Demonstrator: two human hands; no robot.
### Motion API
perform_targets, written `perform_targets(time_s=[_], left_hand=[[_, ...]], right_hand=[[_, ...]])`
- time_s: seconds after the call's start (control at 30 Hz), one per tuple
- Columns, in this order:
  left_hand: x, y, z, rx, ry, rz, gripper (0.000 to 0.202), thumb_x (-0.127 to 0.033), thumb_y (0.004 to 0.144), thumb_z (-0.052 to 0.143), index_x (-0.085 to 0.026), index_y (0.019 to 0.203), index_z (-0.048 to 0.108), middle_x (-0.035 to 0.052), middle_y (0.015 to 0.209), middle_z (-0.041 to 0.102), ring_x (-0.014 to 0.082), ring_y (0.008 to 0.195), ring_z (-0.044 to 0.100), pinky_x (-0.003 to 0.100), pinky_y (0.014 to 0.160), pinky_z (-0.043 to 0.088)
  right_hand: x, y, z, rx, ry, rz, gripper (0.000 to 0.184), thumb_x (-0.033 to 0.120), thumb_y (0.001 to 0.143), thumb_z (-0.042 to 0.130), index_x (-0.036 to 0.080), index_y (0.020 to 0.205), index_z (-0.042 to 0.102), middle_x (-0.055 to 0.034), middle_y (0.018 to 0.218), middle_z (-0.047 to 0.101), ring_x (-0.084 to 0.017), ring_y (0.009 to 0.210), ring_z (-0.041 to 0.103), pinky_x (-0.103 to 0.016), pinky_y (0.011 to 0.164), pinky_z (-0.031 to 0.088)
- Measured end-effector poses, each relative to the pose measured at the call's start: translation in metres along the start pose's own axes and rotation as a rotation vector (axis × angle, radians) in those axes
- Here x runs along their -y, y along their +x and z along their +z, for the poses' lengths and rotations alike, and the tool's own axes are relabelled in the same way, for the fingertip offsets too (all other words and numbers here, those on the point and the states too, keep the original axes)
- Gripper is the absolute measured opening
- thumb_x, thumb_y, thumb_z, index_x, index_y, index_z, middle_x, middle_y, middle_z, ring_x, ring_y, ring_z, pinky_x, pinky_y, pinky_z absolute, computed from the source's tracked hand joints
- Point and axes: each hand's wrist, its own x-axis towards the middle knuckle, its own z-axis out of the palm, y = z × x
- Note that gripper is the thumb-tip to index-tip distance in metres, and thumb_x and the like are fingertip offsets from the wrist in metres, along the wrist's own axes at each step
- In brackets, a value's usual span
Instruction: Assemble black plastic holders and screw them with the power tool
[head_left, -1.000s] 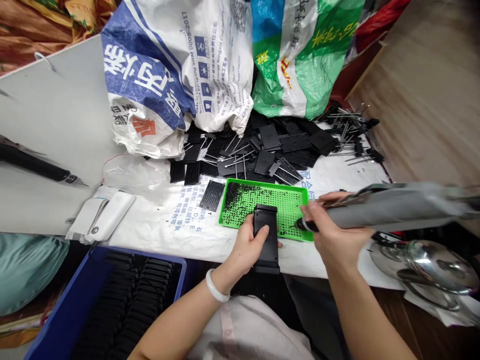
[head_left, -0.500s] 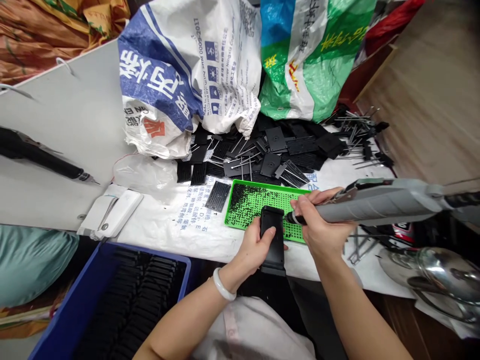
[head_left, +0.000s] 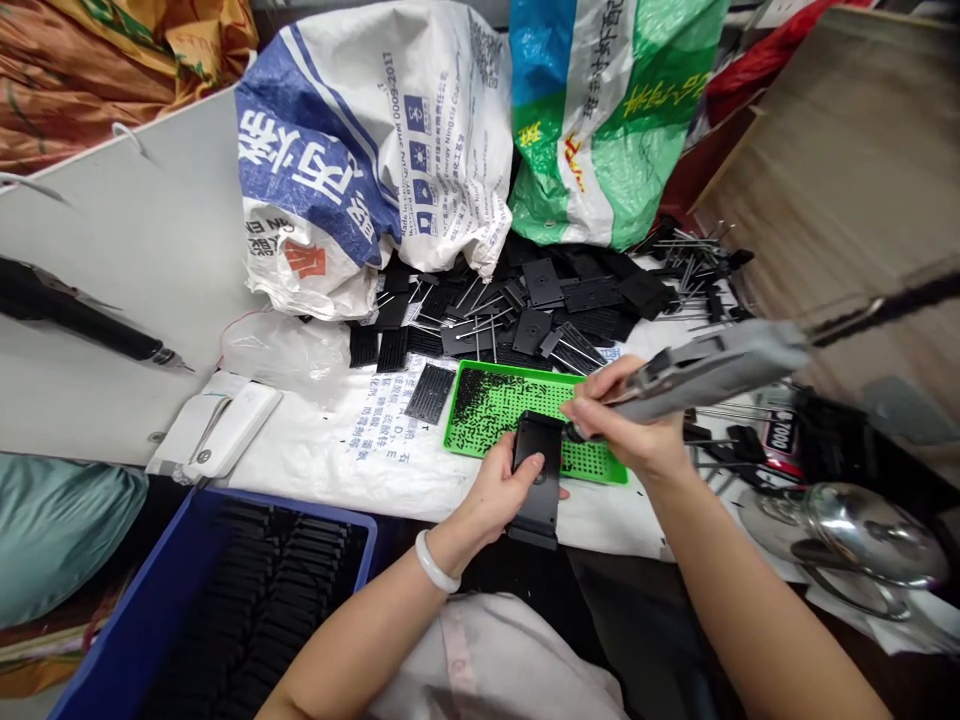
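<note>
My left hand [head_left: 499, 497] grips a long black plastic plate [head_left: 537, 470], which stands tilted with its lower end resting near the front edge of a green perforated tray [head_left: 525, 373]. My right hand [head_left: 622, 425] holds a grey-handled electric tool [head_left: 712, 372], probably a soldering iron. Its dark tip [head_left: 574, 432] is at the plate's upper right edge. Black specks fill the tray's left part, and the plate hides its middle.
Behind the tray lies a heap of black perforated plates and metal pins [head_left: 517, 310], backed by woven sacks. A blue crate [head_left: 225, 505] of black parts stands front left. A black iron [head_left: 82, 325] lies left; a steel bowl [head_left: 847, 535] sits right.
My right hand has moved left with the tool, whose far end now tilts up to the right. My left hand still holds the plate over the tray.
</note>
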Motion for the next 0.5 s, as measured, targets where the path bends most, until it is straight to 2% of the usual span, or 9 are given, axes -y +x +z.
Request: perform_targets(time_s=[0.13, 0.17, 0.3, 0.5], left_hand=[[0.0, 0.002, 0.006, -0.053, -0.024, 0.0, 0.033, -0.036, 0.082, 0.062, -0.021, 0.102, 0.042, 0.0092, 0.102, 0.066, 0.021, 0.067, 0.071, 0.032, 0.054, 0.056], [0.001, 0.003, 0.007, -0.057, -0.028, 0.001, 0.031, -0.035, 0.083, 0.061, -0.02, 0.103, 0.042, 0.0095, 0.102, 0.066, 0.0204, 0.067, 0.071, 0.032, 0.055, 0.057], [0.001, 0.003, 0.008, -0.061, -0.029, -0.005, 0.029, -0.034, 0.084, 0.059, -0.02, 0.104, 0.043, 0.0095, 0.104, 0.067, 0.0189, 0.066, 0.071, 0.031, 0.058, 0.057], [-0.002, 0.003, 0.008, -0.056, -0.035, -0.003, 0.03, -0.035, 0.083, 0.06, -0.02, 0.104, 0.044, 0.0091, 0.106, 0.066, 0.0189, 0.068, 0.071, 0.032, 0.06, 0.058]], right_hand=[[-0.017, 0.028, -0.011, -0.417, -0.063, -0.114, 0.026, 0.019, 0.062, 0.08, 0.02, 0.074, 0.057, 0.0066, 0.062, 0.054, -0.01, 0.043, 0.05, -0.027, 0.045, 0.049], [-0.025, 0.033, -0.014, -0.48, -0.106, -0.121, 0.025, 0.02, 0.061, 0.08, 0.02, 0.072, 0.057, 0.0065, 0.061, 0.053, -0.01, 0.043, 0.05, -0.026, 0.044, 0.048], [-0.051, 0.04, -0.023, -0.54, -0.288, -0.092, 0.018, 0.024, 0.064, 0.076, 0.019, 0.071, 0.06, 0.0049, 0.056, 0.053, -0.012, 0.045, 0.053, -0.025, 0.042, 0.047], [-0.054, 0.038, -0.029, -0.586, -0.343, -0.051, 0.017, 0.024, 0.062, 0.073, 0.019, 0.07, 0.058, 0.0051, 0.059, 0.053, -0.012, 0.047, 0.055, -0.025, 0.045, 0.049]])
